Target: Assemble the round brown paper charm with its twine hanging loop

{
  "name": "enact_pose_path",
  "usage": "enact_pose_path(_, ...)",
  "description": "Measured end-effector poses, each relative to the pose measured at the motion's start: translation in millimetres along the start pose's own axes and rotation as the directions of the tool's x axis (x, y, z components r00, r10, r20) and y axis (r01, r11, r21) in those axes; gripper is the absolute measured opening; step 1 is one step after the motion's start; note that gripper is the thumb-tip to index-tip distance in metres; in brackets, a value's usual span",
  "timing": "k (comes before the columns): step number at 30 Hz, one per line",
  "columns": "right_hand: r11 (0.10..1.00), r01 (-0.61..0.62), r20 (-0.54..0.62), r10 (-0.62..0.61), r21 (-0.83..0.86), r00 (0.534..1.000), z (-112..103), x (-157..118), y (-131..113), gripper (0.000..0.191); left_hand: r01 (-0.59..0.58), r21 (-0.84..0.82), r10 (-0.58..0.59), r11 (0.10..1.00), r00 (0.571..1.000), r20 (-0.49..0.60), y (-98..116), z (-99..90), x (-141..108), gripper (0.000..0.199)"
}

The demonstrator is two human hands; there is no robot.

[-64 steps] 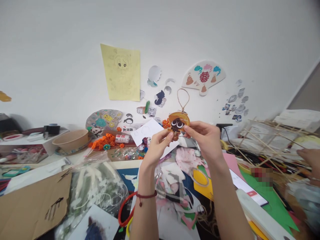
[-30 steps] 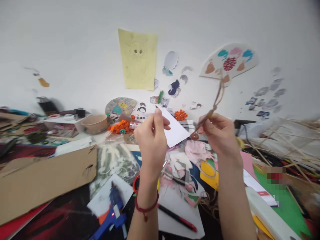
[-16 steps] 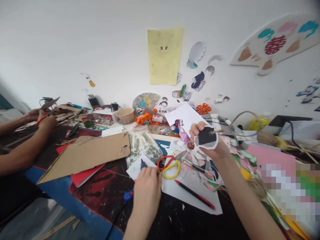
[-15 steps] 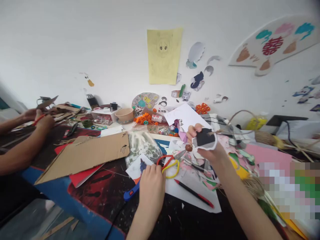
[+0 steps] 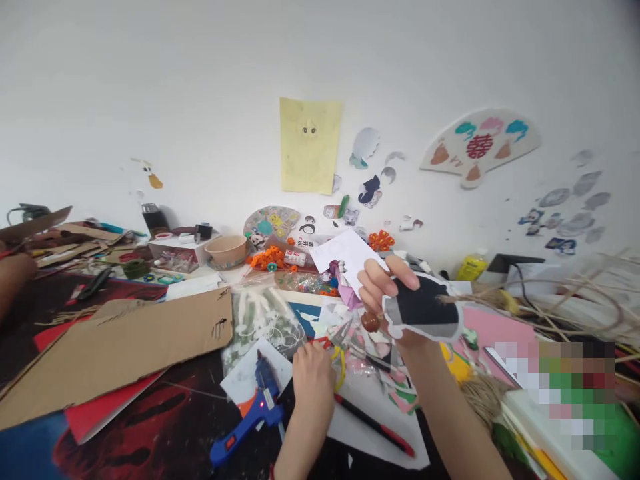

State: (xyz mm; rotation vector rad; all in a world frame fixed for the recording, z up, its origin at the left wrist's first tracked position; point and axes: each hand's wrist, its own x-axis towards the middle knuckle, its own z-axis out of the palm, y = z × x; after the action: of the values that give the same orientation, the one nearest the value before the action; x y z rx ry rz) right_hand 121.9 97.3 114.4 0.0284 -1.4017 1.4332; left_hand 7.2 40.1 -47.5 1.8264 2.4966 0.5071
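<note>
My right hand [image 5: 385, 283] is raised over the table, its fingers closed on a black and grey paper cutout [image 5: 425, 303] with a white edge. Twine [image 5: 480, 287] runs from the cutout's right side, and a round brown bead [image 5: 371, 322] hangs by its left side. Lower down, my left hand [image 5: 313, 373] has curled fingers at the handles of scissors [image 5: 340, 367] with red and yellow loops; the hand hides part of them. Beside that hand a blue glue gun [image 5: 265, 400] lies partly on white paper, its small red light on. A black and red pen [image 5: 375, 425] lies just right of my left wrist.
Cardboard [image 5: 125, 360] over red paper covers the left side. Paper scraps [image 5: 375, 347] pile up in the middle. A bowl [image 5: 226, 251], orange flowers [image 5: 267, 259] and a yellow bottle [image 5: 471, 265] stand along the wall. Another person's arm [image 5: 15, 280] is at the far left.
The view has swung right and come closer. My right hand has brought the cutout nearer, and it looks larger. The scissors have turned at my left hand. More of the glue gun shows.
</note>
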Motion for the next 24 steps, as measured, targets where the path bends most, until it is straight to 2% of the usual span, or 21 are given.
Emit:
enact_pose_path(5, 0.982, 0.032, 0.07, -0.046, 0.187, 0.997, -5.4, 2.2, -16.7, 0.037, 0.065, -0.126, -0.074, 0.99, 0.995, -0.068, -2.8, -11.4, -4.3, 0.01)
enact_pose_path(7, 0.975, 0.036, 0.091, -0.058, 0.22, 0.994, -10.3, 3.4, -21.4, 0.039, 0.093, -0.243, -0.125, 0.966, 0.985, -0.121, -6.0, -16.5, -3.9, 0.007)
enact_pose_path(9, 0.972, 0.037, 0.121, -0.066, 0.23, 0.99, -16.3, 4.2, -24.6, 0.04, 0.068, -0.449, -0.182, 0.891, 0.959, -0.217, -8.3, -21.2, -5.6, 0.014)
enact_pose_path(12, 0.977, 0.059, 0.188, -0.099, 0.206, 0.977, -26.0, 4.8, -27.3, 0.041, -0.11, -0.647, -0.167, 0.755, 0.921, -0.352, -7.3, -27.4, -14.1, 0.024)
enact_pose_path(15, 0.98, 0.112, 0.229, -0.147, 0.162, 0.962, -34.2, 5.6, -29.9, 0.038, -0.189, -0.772, -0.174, 0.606, 0.916, -0.361, -1.6, -30.2, -25.4, 0.025)
enact_pose_path(17, 0.98, 0.137, 0.243, -0.169, 0.143, 0.955, -37.9, 6.1, -31.9, 0.036, -0.186, -0.796, -0.207, 0.575, 0.909, -0.362, 2.0, -28.0, -30.9, 0.038)
enact_pose_path(20, 0.98, 0.155, 0.258, -0.183, 0.125, 0.949, -40.8, 5.8, -34.1, 0.036, -0.205, -0.766, -0.192, 0.609, 0.899, -0.393, 3.7, -20.1, -35.3, 0.068)
enact_pose_path(22, 0.976, 0.181, 0.247, -0.206, 0.118, 0.947, -41.1, 4.4, -34.2, 0.035, -0.25, -0.743, -0.152, 0.621, 0.892, -0.427, 3.3, -15.3, -37.7, 0.07)
enact_pose_path(24, 0.972, 0.21, 0.22, -0.23, 0.109, 0.948, -40.4, 2.6, -33.2, 0.033, -0.298, -0.708, -0.12, 0.64, 0.871, -0.476, 3.0, -13.9, -41.0, 0.058)
